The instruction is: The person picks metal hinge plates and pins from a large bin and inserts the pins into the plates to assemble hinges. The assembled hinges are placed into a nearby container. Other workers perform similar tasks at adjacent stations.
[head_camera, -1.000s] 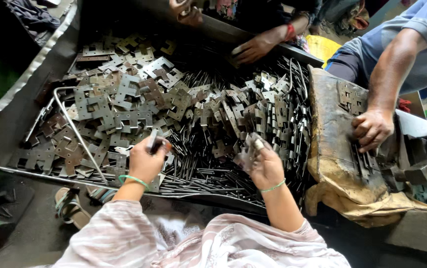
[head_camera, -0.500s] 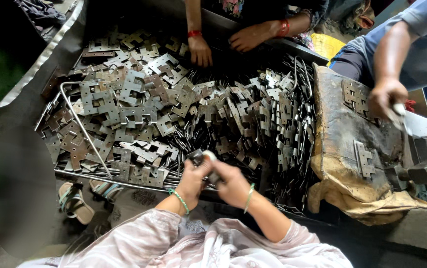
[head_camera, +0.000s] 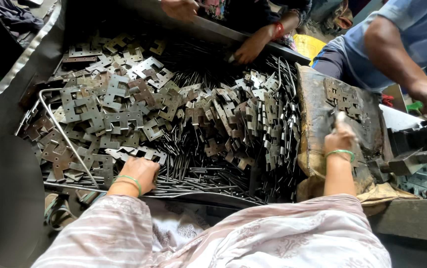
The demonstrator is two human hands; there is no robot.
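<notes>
1. My left hand (head_camera: 141, 173) sits at seven o'clock, palm down, fingers curled, a green bangle on the wrist.
2. My right hand (head_camera: 340, 139) reaches toward three o'clock, forearm straight, fingers closed; a green bangle circles the wrist.

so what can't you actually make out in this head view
- Right hand, over the rust-brown padded block: motion blur hides whether it grips anything.
- Left hand: fingers buried among thin steel pins and grey stamped hinge plates.
- Co-worker's blue-sleeved arm: hand blurred, near the right edge.
</notes>
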